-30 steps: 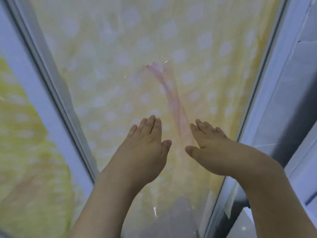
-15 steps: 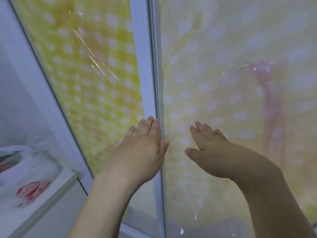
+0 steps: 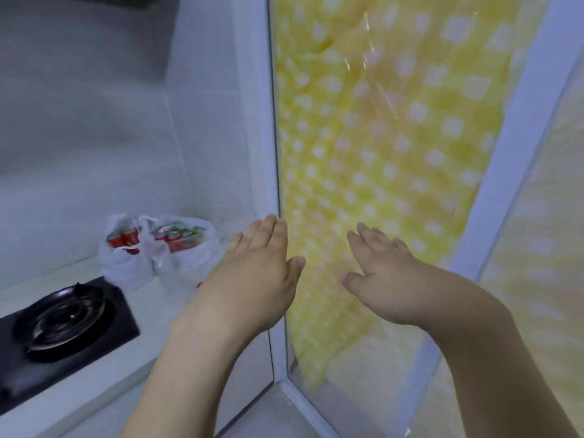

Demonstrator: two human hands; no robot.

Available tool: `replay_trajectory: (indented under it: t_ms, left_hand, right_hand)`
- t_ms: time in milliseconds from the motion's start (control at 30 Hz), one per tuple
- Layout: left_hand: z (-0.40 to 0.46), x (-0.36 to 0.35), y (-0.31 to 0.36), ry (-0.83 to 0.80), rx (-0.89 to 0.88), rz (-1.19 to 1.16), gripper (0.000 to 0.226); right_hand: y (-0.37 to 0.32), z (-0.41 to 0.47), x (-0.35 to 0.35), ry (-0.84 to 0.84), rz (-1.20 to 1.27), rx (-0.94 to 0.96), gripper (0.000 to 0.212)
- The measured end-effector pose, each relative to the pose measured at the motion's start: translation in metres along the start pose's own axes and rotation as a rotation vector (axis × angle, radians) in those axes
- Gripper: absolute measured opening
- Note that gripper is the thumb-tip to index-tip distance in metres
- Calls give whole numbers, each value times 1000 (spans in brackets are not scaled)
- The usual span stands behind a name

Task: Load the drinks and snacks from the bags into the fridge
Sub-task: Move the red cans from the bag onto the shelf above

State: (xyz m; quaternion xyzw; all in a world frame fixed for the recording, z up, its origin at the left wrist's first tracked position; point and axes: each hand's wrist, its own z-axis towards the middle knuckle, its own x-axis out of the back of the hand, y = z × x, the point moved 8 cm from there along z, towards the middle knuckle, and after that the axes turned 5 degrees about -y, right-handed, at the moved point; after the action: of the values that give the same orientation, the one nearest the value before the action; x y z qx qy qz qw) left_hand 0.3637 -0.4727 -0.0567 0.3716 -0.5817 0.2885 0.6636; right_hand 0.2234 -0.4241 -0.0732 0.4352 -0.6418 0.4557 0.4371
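Since half a second ago our view has swung left, bringing bags (image 3: 158, 248) into centre-left. Fingers straight, left hand (image 3: 252, 279) and right hand (image 3: 385, 279) hold nothing, held free for grabbing; no fridge visible.

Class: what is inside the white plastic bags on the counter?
The white plastic bags show red drink cans and something green at their open tops; the plastic hides everything lower down.

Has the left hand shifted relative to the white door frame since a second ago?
Yes. The left hand now lies left of the white door frame, over the counter side.
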Motion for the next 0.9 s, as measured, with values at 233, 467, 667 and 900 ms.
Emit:
replay_trajectory:
  t_ms: [233,467,667,900]
  left_hand:
    - [-21,6,-100,19,173,-16,64]
    - [-27,10,-169,22,311,-32,64]
    - [-3,1,-221,-24,415,-23,65]
    - [45,5,-269,-30,498,-21,64]
  right_hand:
    - [-93,46,-20,-39,-24,168,66]
    - [-160,91,-28,-73,-39,306,65]
    - [-200,153,-37,-132,-71,411,66]
    - [-230,228,-30,-142,-65,502,65]
